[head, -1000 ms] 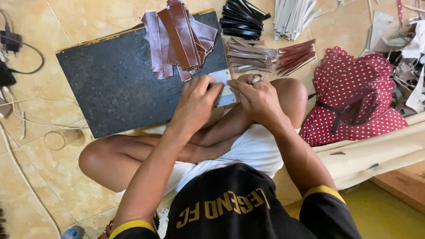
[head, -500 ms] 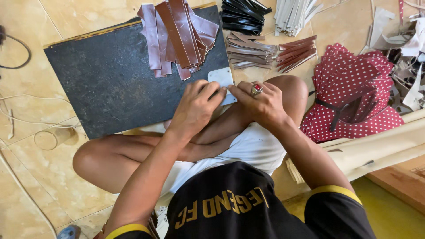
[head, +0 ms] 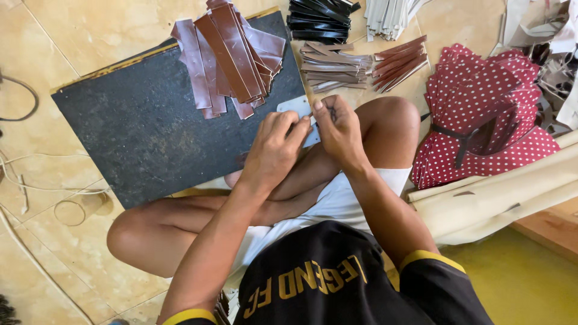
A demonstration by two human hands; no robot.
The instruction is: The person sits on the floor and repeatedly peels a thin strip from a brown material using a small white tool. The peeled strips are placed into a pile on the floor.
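Note:
I sit cross-legged on a tiled floor. My left hand (head: 274, 147) and my right hand (head: 338, 127) meet over the near right corner of a dark board (head: 138, 132). Both press on a small pale grey flat piece (head: 295, 107) lying at that corner; the fingers cover most of it. Whether a small strip is pinched between the right fingers is hidden. A pile of brown and maroon leather strips (head: 226, 57) lies on the board's far edge, just beyond my hands.
Folded brown strips (head: 334, 69) and reddish strips (head: 400, 60) lie beyond my right knee. Black strips (head: 319, 18) and pale strips (head: 388, 13) sit farther back. Red dotted fabric (head: 481, 114) and cream rolled material (head: 500, 192) are to the right. Cables (head: 24, 186) trail at left.
Both hands stayed on the pale piece, fingers shifting closer together. The view has drifted, so the board appears lower and more to the right.

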